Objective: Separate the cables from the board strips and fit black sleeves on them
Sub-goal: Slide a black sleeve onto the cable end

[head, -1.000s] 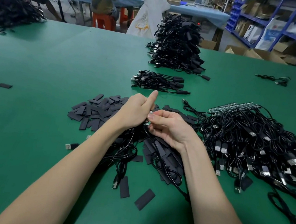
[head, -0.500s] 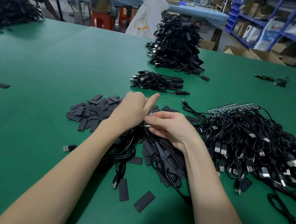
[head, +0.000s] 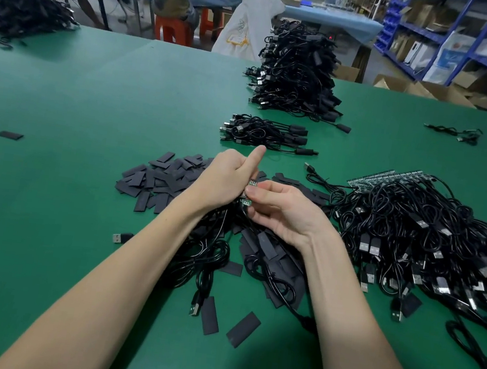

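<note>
While we hold the small green board strip (head: 249,192) between both hands above the green table (head: 91,108), the risk we see is tearing a solder joint: bending too sharply could rip the thin black cable (head: 242,215) from its pad. Our left hand (head: 227,179) is fisted round the strip's upper part, thumb raised; our right hand (head: 283,209) pinches the lower segment. Only slivers of green show between the fingers, the cable trailing below. Flat black sleeves (head: 159,178) lie scattered just behind and under our wrists, the tangled heap of uncut cables (head: 433,240) to the right, finished bundles (head: 266,133) beyond.
</note>
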{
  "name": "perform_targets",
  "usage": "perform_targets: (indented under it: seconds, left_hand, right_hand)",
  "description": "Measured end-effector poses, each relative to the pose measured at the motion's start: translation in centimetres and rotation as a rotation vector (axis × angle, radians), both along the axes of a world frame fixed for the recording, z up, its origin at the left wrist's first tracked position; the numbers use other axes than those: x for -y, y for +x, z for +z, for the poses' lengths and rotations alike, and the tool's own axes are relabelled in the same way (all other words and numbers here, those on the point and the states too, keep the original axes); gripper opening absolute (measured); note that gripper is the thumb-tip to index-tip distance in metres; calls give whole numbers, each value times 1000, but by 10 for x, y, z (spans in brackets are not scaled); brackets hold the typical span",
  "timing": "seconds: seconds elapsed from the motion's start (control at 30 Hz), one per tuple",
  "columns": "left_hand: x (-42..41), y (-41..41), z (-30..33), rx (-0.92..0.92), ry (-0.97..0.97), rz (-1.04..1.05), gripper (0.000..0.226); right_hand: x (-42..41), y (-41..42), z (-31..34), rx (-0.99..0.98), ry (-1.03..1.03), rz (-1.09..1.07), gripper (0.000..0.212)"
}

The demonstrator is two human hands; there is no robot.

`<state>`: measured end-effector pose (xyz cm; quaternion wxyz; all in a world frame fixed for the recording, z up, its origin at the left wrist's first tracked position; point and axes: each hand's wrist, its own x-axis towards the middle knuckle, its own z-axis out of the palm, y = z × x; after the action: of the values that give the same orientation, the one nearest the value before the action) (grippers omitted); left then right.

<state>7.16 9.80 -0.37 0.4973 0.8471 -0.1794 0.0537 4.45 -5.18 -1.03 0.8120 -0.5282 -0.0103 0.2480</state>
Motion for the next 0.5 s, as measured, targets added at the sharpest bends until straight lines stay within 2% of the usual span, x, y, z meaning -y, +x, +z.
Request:
perform_targets:
  seconds: [0.1, 0.23, 0.37, 0.5]
  left_hand:
    - [-3, 5, -4, -35, 27, 15, 70]
    - [-14, 12, -5, -44, 272, 76, 74]
    - [-40, 14, 5, -214, 174, -173, 50]
    - [-50, 14, 4, -248, 138, -249, 22]
  right_hand:
    - [2, 1, 0, 39, -57, -6, 17]
    - [1, 0, 2, 172, -262, -97, 18]
    - [3, -1, 12, 325, -379, -198, 17]
    - [-1, -5, 18, 396, -377, -176, 15]
